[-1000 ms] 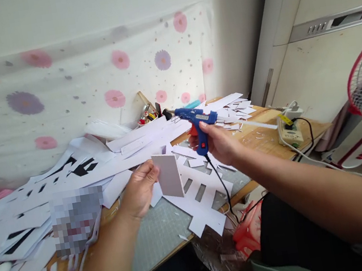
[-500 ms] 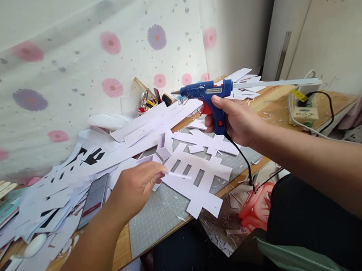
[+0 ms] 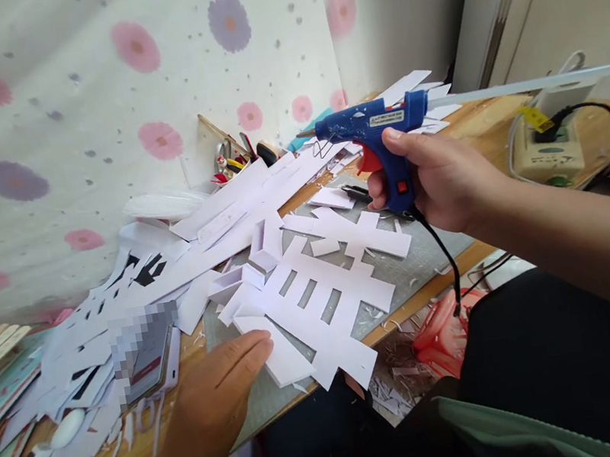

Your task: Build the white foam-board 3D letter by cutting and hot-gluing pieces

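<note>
My right hand (image 3: 447, 175) is wrapped round the handle of a blue hot glue gun (image 3: 375, 125). The gun is raised above the table, nozzle to the left, a long clear glue stick (image 3: 537, 83) sticking out of its back. My left hand (image 3: 220, 389) pinches the edge of a flat white board piece (image 3: 281, 352) between thumb and fingers, low over the mat. Beside that piece lies a white cut-out board (image 3: 322, 284) with three rectangular slots. Small folded white box shapes (image 3: 267, 246) stand just behind it.
A grey cutting mat (image 3: 436, 250) lies on the wooden table under white offcuts. White sheets and a phone (image 3: 151, 353) cover the left side. A power strip (image 3: 547, 151) sits at the right, and the gun's black cord (image 3: 442, 253) hangs over the front edge.
The thin piece in my left hand has turned from edge-on to showing its broad face, and that hand is lower. The glue gun has shifted right and slightly up in view.
</note>
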The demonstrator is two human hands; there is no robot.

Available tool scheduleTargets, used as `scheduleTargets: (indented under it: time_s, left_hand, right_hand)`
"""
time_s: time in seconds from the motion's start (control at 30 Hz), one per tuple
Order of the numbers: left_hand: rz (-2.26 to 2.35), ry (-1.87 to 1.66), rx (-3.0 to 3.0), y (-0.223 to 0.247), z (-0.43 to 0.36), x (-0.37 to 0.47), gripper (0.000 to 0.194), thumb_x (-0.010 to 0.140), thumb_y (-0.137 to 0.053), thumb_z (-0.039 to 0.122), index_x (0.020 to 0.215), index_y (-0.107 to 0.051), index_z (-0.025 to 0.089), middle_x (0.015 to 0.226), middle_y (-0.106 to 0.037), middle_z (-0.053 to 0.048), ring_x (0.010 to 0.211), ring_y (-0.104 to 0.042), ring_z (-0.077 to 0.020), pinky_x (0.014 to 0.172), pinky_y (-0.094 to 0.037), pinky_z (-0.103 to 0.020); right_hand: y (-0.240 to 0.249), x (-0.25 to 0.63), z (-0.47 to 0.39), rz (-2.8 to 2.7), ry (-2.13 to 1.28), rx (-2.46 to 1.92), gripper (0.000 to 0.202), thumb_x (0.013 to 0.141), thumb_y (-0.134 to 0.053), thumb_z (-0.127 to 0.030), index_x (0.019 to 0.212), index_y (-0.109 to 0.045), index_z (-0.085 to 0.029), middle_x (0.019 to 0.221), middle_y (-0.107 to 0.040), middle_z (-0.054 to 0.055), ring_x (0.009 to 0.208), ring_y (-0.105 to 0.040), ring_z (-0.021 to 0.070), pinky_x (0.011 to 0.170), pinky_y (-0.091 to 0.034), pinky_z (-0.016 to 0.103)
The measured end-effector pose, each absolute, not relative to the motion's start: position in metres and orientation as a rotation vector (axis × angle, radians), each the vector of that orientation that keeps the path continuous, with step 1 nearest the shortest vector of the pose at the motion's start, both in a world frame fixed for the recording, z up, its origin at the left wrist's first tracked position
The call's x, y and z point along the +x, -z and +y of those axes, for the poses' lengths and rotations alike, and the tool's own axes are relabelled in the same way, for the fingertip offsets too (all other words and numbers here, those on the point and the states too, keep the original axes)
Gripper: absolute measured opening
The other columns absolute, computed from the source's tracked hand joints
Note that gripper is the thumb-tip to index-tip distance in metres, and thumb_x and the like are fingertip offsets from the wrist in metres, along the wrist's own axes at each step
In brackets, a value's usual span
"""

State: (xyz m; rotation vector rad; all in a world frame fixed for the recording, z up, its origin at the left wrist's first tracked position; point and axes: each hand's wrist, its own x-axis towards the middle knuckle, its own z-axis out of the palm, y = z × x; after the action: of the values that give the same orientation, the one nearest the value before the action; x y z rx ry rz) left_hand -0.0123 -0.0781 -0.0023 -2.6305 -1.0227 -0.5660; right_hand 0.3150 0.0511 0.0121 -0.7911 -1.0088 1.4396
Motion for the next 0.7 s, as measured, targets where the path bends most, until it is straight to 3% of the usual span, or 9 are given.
scheduleTargets:
  time_s: [0.3, 0.7]
  left_hand:
    - [-1.129, 0.550, -2.672, 0.012, -0.066, -0.011, 0.033, 0.083, -0.053, 0.004, 0.111, -0.063, 0.019, 0.108, -0.071, -0.007, 0.100, -0.067, -0.0187, 0.090, -0.054, -0.030]
    - [-1.034, 0.471, -2.632, 0.017, -0.060, -0.012, 0.035, 0.080, -0.048, -0.005, 0.105, -0.064, 0.015, 0.102, -0.071, -0.010, 0.097, -0.067, -0.0166, 0.090, -0.052, -0.026]
  right_hand:
    - [-0.009, 0.315, 0.051, -1.009, -1.497, -0.784, 0.028, 0.088, -0.053, -0.044, 0.079, -0.053, -0.017, 0.059, -0.062, 0.002, 0.050, -0.058, 0.0118, 0.049, -0.046, 0.022]
    - [-0.008, 0.321, 0.052, -1.040, -1.424, -0.804, 0.028, 0.092, -0.047, -0.042, 0.085, -0.057, -0.017, 0.058, -0.060, 0.001, 0.051, -0.058, 0.0125, 0.055, -0.048, 0.027]
